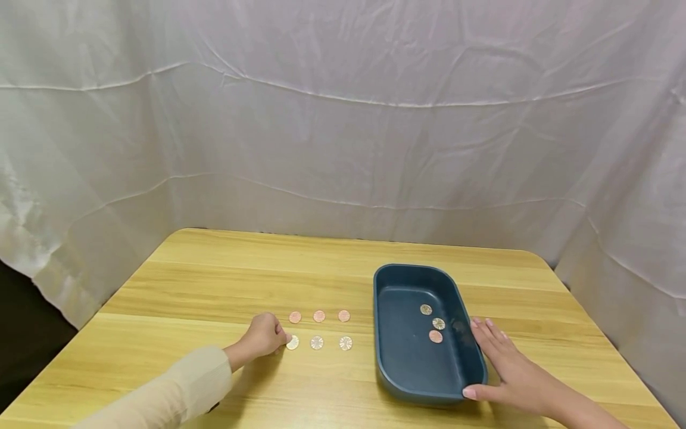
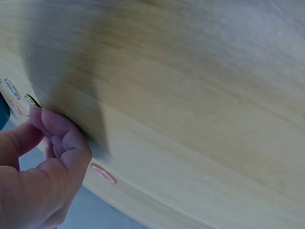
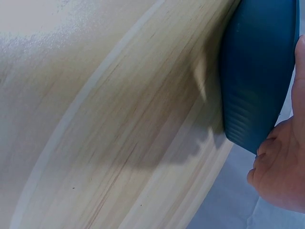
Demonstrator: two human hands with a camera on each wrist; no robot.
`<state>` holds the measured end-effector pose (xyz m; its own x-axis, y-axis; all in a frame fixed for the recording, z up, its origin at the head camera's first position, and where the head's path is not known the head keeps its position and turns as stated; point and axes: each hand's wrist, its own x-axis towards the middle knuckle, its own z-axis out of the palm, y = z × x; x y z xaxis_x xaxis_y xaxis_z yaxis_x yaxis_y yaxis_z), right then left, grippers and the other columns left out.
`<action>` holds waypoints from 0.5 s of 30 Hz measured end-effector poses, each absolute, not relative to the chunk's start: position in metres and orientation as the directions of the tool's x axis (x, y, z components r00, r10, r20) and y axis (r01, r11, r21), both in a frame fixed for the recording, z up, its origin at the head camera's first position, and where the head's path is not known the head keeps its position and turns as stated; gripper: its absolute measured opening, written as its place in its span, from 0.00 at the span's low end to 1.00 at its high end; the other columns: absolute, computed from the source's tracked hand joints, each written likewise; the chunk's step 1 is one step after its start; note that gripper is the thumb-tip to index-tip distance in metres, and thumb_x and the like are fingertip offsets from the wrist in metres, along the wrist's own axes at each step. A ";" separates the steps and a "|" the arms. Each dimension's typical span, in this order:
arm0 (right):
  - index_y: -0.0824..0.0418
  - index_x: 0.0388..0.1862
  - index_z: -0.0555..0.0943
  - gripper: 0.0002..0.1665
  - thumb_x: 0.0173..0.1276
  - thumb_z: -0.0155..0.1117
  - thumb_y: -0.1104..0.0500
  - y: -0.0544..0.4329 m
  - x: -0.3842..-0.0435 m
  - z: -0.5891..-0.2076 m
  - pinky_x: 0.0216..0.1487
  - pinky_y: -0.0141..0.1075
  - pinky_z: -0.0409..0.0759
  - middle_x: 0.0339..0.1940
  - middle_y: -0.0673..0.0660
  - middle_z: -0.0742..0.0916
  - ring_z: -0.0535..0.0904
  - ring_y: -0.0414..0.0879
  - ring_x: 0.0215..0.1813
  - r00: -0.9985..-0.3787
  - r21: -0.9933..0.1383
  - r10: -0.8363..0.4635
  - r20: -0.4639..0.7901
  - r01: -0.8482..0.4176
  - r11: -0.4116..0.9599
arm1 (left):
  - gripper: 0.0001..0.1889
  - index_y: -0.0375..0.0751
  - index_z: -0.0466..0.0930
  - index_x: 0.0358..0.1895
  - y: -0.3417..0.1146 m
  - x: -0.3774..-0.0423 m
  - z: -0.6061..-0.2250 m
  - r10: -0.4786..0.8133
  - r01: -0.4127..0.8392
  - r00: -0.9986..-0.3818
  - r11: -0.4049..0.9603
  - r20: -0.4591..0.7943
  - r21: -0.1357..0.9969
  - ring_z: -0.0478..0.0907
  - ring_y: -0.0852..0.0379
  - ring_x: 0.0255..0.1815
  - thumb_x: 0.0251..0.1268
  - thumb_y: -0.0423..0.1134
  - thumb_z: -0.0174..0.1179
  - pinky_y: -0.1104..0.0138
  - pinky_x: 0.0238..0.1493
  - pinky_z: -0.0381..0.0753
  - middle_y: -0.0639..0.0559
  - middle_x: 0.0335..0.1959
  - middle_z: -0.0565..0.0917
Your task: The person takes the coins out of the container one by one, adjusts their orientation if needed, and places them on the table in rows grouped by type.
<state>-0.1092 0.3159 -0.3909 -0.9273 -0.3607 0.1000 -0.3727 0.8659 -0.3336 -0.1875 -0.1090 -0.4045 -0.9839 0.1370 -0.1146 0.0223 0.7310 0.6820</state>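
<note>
In the head view my left hand (image 1: 261, 337) pinches a pale gold coin (image 1: 292, 342) at the left end of the front row. The left wrist view shows the thumb and forefinger of my left hand (image 2: 52, 152) meeting at this coin (image 2: 31, 100). Beside it in the row lie a silvery coin (image 1: 317, 342) and another pale coin (image 1: 345, 343). My right hand (image 1: 506, 372) rests against the right rim of a dark blue tray (image 1: 415, 393), fingers extended, thumb at the front corner. In the right wrist view, my right hand (image 3: 281, 162) touches the tray (image 3: 257, 71) from outside.
Behind the front row lie three copper coins, the middle copper coin (image 1: 319, 316) among them. Inside the tray are two yellowish coins, one yellowish coin (image 1: 439, 323) next to a copper coin (image 1: 436, 336). Pale curtains (image 1: 375, 149) hang around the wooden table (image 1: 257, 256).
</note>
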 end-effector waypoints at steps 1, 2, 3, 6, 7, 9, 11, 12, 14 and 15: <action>0.64 0.73 0.49 0.61 0.51 0.68 0.38 0.316 -0.109 -0.391 0.56 0.08 0.22 0.71 0.72 0.60 0.26 0.28 0.73 -0.928 -0.336 -0.360 0.100 -0.372 0.865 | 0.21 0.38 0.66 0.06 -0.109 -0.187 -0.405 0.138 0.028 -0.985 0.732 -0.108 0.681 0.62 0.64 0.09 0.54 0.26 0.62 0.78 0.14 0.63 0.51 0.05 0.73; 0.64 0.74 0.49 0.61 0.51 0.68 0.38 0.316 -0.109 -0.391 0.56 0.08 0.22 0.71 0.72 0.60 0.25 0.28 0.72 -0.928 -0.337 -0.360 0.100 -0.372 0.865 | 0.21 0.37 0.67 0.06 -0.109 -0.187 -0.405 0.141 0.034 -0.985 0.733 -0.102 0.680 0.61 0.64 0.08 0.54 0.27 0.62 0.78 0.14 0.62 0.51 0.05 0.73; 0.63 0.74 0.49 0.61 0.51 0.68 0.38 0.316 -0.109 -0.392 0.56 0.08 0.22 0.71 0.72 0.60 0.24 0.23 0.70 -0.928 -0.337 -0.360 0.100 -0.372 0.865 | 0.20 0.36 0.68 0.07 -0.109 -0.187 -0.405 0.144 0.040 -0.985 0.732 -0.098 0.680 0.61 0.64 0.08 0.54 0.27 0.62 0.78 0.14 0.61 0.51 0.05 0.73; 0.63 0.74 0.48 0.61 0.51 0.68 0.38 0.316 -0.109 -0.392 0.56 0.08 0.22 0.71 0.72 0.60 0.24 0.23 0.70 -0.927 -0.337 -0.361 0.101 -0.373 0.864 | 0.20 0.34 0.69 0.07 -0.110 -0.187 -0.406 0.150 0.046 -0.984 0.730 -0.093 0.682 0.59 0.64 0.08 0.54 0.27 0.62 0.78 0.14 0.59 0.51 0.05 0.73; 0.63 0.74 0.49 0.61 0.51 0.68 0.38 0.316 -0.109 -0.392 0.56 0.08 0.22 0.71 0.72 0.60 0.24 0.22 0.69 -0.926 -0.335 -0.363 0.104 -0.376 0.864 | 0.19 0.34 0.70 0.07 -0.111 -0.187 -0.406 0.149 0.046 -0.985 0.731 -0.093 0.681 0.59 0.64 0.08 0.54 0.27 0.62 0.78 0.14 0.59 0.51 0.05 0.73; 0.64 0.74 0.49 0.61 0.51 0.68 0.38 0.316 -0.109 -0.392 0.57 0.08 0.22 0.70 0.72 0.61 0.24 0.19 0.68 -0.923 -0.328 -0.369 0.112 -0.384 0.863 | 0.17 0.34 0.71 0.09 -0.111 -0.187 -0.406 0.141 0.037 -0.985 0.729 -0.098 0.684 0.61 0.64 0.09 0.54 0.27 0.62 0.77 0.14 0.60 0.51 0.06 0.73; 0.64 0.73 0.49 0.61 0.51 0.68 0.38 0.316 -0.109 -0.392 0.57 0.08 0.23 0.70 0.73 0.61 0.23 0.18 0.67 -0.920 -0.322 -0.374 0.118 -0.391 0.862 | 0.15 0.34 0.72 0.12 -0.112 -0.186 -0.405 0.131 0.025 -0.986 0.719 -0.100 0.695 0.63 0.63 0.11 0.55 0.27 0.62 0.76 0.15 0.62 0.50 0.08 0.74; 0.64 0.74 0.49 0.61 0.51 0.68 0.38 0.316 -0.109 -0.392 0.57 0.08 0.23 0.70 0.73 0.61 0.23 0.17 0.66 -0.920 -0.322 -0.375 0.118 -0.392 0.862 | 0.14 0.34 0.72 0.14 -0.112 -0.186 -0.404 0.130 0.023 -0.987 0.708 -0.098 0.706 0.64 0.62 0.12 0.56 0.27 0.61 0.76 0.16 0.63 0.49 0.09 0.74; 0.63 0.74 0.48 0.62 0.51 0.68 0.38 0.316 -0.109 -0.391 0.57 0.08 0.23 0.70 0.73 0.60 0.22 0.17 0.65 -0.919 -0.323 -0.376 0.117 -0.394 0.861 | 0.12 0.35 0.72 0.18 -0.112 -0.186 -0.401 0.131 0.029 -0.988 0.679 -0.082 0.733 0.65 0.61 0.14 0.57 0.27 0.60 0.76 0.16 0.64 0.49 0.12 0.74; 0.63 0.74 0.48 0.62 0.51 0.68 0.38 0.316 -0.109 -0.391 0.57 0.08 0.23 0.70 0.73 0.60 0.22 0.16 0.65 -0.918 -0.324 -0.378 0.119 -0.395 0.860 | 0.11 0.34 0.72 0.19 -0.112 -0.186 -0.400 0.137 0.039 -0.988 0.660 -0.069 0.750 0.65 0.61 0.15 0.58 0.27 0.59 0.76 0.16 0.64 0.49 0.13 0.74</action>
<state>-0.1090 0.3165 -0.3907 -0.9183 -0.3775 0.1194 -0.3955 0.8596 -0.3236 -0.1864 -0.1119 -0.3995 -0.9882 0.1365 -0.0690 0.0388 0.6603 0.7500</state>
